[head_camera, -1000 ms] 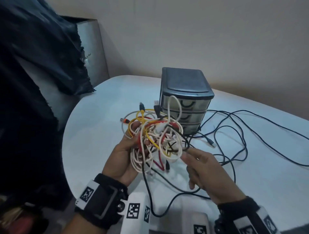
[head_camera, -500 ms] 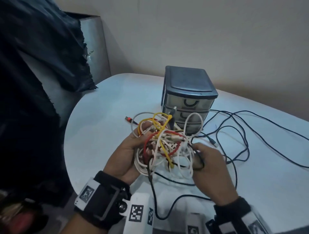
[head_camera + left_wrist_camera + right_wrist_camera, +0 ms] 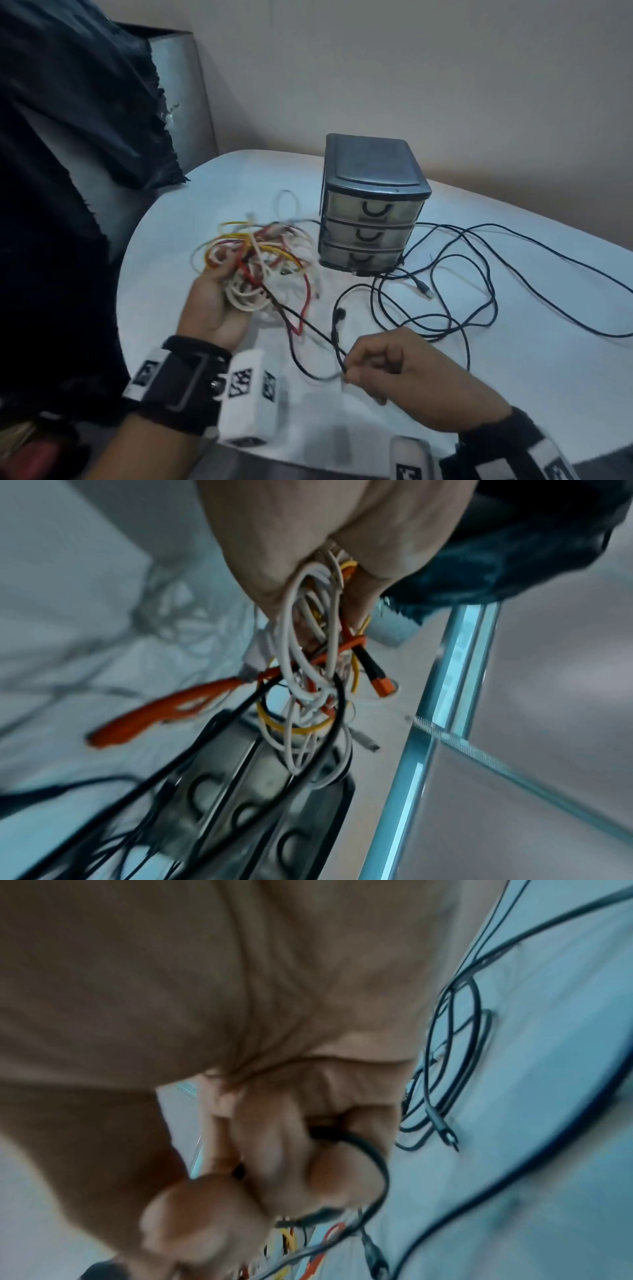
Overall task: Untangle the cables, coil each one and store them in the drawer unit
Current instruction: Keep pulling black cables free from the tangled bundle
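My left hand (image 3: pixel 215 294) grips a tangled bundle of white, yellow and red cables (image 3: pixel 263 260) above the white table, left of the drawer unit; the bundle (image 3: pixel 315 669) hangs from the curled fingers in the left wrist view. My right hand (image 3: pixel 383 363) pinches a thin black cable (image 3: pixel 308 329) that runs taut from the tangle down to it; in the right wrist view the black cable (image 3: pixel 373 1153) loops round the curled fingers. The dark grey drawer unit (image 3: pixel 370 202) has three translucent drawers, all closed.
Long black cables (image 3: pixel 479 291) lie in loose loops on the white table (image 3: pixel 513 377) right of and in front of the unit. A dark cloth (image 3: pixel 68 137) hangs at the left over a grey panel. A beige wall stands behind.
My hands have moved apart: the left carried the tangle to the left, and the right drew a black cable out toward me and to the right.
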`<state>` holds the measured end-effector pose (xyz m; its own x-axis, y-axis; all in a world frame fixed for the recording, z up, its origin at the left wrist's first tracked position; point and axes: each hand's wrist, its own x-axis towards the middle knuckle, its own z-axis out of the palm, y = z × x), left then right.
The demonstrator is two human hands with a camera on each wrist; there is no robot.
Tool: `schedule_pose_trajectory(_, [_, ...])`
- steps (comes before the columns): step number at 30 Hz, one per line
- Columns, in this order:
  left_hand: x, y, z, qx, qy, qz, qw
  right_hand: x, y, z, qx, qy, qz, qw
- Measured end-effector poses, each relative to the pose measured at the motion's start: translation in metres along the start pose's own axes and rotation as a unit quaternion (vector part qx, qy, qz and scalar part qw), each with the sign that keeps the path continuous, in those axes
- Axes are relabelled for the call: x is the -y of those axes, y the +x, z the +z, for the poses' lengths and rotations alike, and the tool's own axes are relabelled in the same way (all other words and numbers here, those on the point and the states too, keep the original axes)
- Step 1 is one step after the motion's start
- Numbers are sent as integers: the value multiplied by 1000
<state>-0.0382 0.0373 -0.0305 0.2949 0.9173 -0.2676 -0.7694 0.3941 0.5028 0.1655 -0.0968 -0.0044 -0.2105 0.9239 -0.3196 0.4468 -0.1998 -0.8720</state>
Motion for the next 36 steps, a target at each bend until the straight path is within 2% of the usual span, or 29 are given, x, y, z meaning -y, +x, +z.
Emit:
schedule_pose_trajectory(1, [-7,3,-5,0,-17,-13,1000,0,1,0,-36,19,-4,999])
schedule_pose_trajectory(2, [-12,4,-9,39,-26,-32,998,0,4,1,-86,48,-6,995])
schedule_pose_trajectory(4, [-13,-1,-16,148,-15,-13,989,-2,13,1,-197,116,4,974])
schedule_pose_trajectory(6, [-14,3,-25,194,-4,-18,981,-6,23,1,-281,165,23,945])
schedule_pose_trajectory(8, [-8,1,-16,160,7,-24,987,-11,27,1,-318,171,38,932])
schedule_pose_trajectory(10, [-7,11,-20,76,-20,-80,994,-16,29,1,-328,156,47,931])
schedule_pose_trajectory(12, [-5,9,-21,46,-38,-65,996,-19,30,-1,-333,128,56,933])
schedule_pose_trajectory(17, [-1,0,-10,69,-82,-116,988,-26,30,-1,-381,78,58,919])
schedule_pose_trajectory(21, [10,-3,-1,56,-48,-117,990,-19,28,7,-426,75,-17,902])
schedule_pose_trajectory(23, [19,-7,6,54,-29,-127,990,-17,29,6,-428,74,-55,899])
schedule_pose_trajectory(27, [32,-14,12,95,64,-154,981,-16,36,0,-374,135,-105,911])
schedule_pose_trajectory(30, [35,-11,4,102,134,-163,972,-16,31,-9,-359,161,-93,915])
schedule_pose_trajectory(33, [36,-10,-3,108,194,-172,960,-17,22,-17,-313,176,-89,929])
schedule_pose_trajectory(36, [38,-7,-8,112,199,-189,955,-20,16,-25,-297,102,-112,943])
